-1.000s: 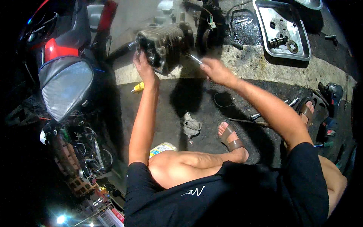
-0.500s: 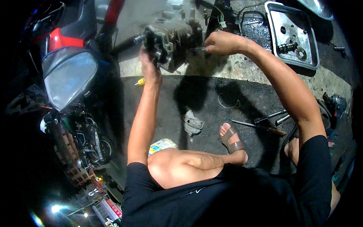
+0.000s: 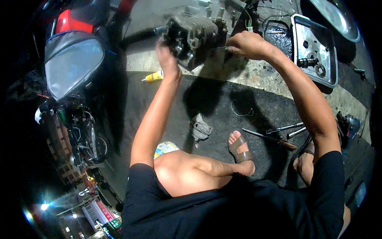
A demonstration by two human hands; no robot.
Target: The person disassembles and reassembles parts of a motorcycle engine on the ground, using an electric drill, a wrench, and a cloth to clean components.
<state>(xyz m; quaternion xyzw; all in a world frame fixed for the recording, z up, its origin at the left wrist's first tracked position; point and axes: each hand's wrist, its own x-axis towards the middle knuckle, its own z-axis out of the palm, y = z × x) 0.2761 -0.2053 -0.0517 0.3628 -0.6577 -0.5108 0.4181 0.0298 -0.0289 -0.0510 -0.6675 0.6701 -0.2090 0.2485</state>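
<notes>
A finned metal engine block, dark and oily on its open left face, stands at the top middle. My left hand is against its lower left side, the fingers curled there and partly hidden. At the block's right end, my right hand pinches a thin metal tool. The tool points left toward the block; its tip is hard to make out. A yellow tube lies on the ground beside my left wrist.
On the right, a metal tray holds a camshaft and a gear. A screwdriver, metal bars and a power tool lie on the floor. A grey rag is near my foot. A covered motorbike seat is left.
The whole view has shifted, so the engine block and tray appear farther right. More of the yellow tube shows. My right hand keeps the thin tool at the block's right end.
</notes>
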